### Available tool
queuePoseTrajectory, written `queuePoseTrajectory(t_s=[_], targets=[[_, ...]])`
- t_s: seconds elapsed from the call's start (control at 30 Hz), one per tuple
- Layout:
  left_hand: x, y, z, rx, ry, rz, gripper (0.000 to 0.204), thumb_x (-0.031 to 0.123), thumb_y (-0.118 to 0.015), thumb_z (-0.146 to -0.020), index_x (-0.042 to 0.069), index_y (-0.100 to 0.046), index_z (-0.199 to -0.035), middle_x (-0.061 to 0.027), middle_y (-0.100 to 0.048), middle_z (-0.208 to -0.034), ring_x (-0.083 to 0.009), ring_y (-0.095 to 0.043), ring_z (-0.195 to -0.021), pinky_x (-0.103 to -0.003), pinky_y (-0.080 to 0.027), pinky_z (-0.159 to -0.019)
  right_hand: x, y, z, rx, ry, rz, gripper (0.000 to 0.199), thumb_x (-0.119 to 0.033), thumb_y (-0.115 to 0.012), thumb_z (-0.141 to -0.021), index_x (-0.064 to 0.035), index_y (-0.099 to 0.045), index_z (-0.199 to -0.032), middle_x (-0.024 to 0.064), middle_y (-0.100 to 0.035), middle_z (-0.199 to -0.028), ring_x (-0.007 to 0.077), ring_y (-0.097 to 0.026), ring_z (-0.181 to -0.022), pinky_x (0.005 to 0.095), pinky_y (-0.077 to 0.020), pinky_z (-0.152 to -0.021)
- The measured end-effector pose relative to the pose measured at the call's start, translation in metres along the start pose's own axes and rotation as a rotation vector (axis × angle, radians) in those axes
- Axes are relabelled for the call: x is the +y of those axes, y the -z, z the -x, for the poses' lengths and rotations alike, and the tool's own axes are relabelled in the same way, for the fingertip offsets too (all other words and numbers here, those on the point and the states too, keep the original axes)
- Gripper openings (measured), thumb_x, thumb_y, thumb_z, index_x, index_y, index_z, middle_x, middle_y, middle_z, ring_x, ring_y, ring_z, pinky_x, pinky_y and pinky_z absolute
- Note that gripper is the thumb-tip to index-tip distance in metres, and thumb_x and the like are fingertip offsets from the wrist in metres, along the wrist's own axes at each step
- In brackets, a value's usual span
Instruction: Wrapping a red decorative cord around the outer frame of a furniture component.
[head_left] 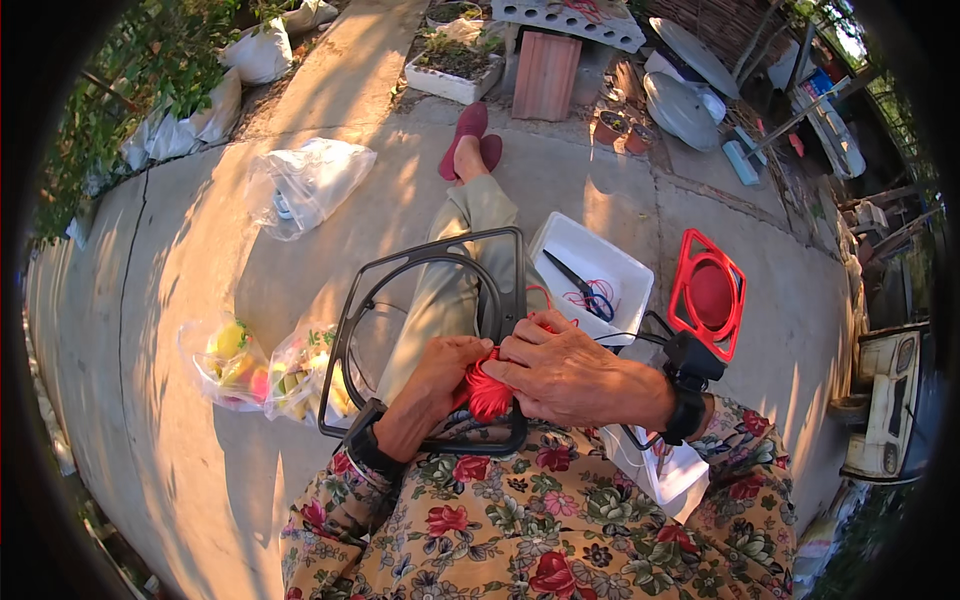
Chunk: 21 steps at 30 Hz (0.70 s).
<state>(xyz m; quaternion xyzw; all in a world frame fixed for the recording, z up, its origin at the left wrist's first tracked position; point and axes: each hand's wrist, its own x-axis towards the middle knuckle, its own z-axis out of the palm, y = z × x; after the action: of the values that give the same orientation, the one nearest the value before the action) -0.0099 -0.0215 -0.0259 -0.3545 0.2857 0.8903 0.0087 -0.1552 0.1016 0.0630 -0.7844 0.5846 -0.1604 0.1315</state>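
Observation:
A black square frame with a round opening (370,290) rests on my lap, over my outstretched leg. My left hand (437,372) grips a bundle of red cord (488,397) at the frame's near right edge. My right hand (560,372) lies over the same red cord and the frame's rim, fingers curled around them. A thin strand of red cord runs up from under my right hand toward the white tray (560,245). Both wrists wear black bands.
The white tray at my right holds scissors (583,287) and red thread. A red square frame (708,293) stands further right. Clear bags of coloured items (238,362) lie at my left, another bag (300,183) beyond. Planters and pots stand far ahead.

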Motion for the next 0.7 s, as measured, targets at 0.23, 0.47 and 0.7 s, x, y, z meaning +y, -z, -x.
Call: queuePoseTrajectory(t_s=[0.23,0.47,0.7], targets=[[0.0,-0.003,0.002,0.018,-0.024,0.012,0.015,0.008,-0.056,-0.094,-0.003,-0.064,-0.087,-0.0081,-0.064,-0.08,-0.0132,-0.062,-0.067,-0.026,-0.053,-0.06,0.004,0.007,0.001,-0.058,-0.043,-0.14,0.031,-0.008,-0.065,-0.071,-0.0045,-0.056,-0.101,0.0064,-0.055,-0.091,0.023,-0.052,-0.089,0.0384,-0.0408,-0.087],[-0.001,-0.004,0.001,0.065,-0.023,-0.057,0.017,0.007,-0.054,-0.095,-0.003,-0.064,-0.086,-0.0094,-0.065,-0.081,-0.0149,-0.063,-0.066,-0.028,-0.053,-0.059,-0.01,0.014,-0.025,-0.112,0.125,0.08,0.01,-0.015,-0.064,-0.074,-0.0085,-0.061,-0.081,0.0056,-0.057,-0.083,0.0201,-0.053,-0.085,0.0339,-0.0365,-0.073],[-0.014,0.017,-0.014,0.06,-0.024,0.15,0.016,0.006,-0.052,-0.093,-0.003,-0.064,-0.088,-0.0116,-0.065,-0.084,-0.0186,-0.064,-0.069,-0.033,-0.053,-0.058,-0.041,0.0,-0.056,-0.521,0.102,0.348,0.01,-0.018,-0.058,-0.079,-0.0146,-0.059,-0.069,-0.0002,-0.052,-0.069,0.0174,-0.05,-0.078,0.0333,-0.0331,-0.072]])
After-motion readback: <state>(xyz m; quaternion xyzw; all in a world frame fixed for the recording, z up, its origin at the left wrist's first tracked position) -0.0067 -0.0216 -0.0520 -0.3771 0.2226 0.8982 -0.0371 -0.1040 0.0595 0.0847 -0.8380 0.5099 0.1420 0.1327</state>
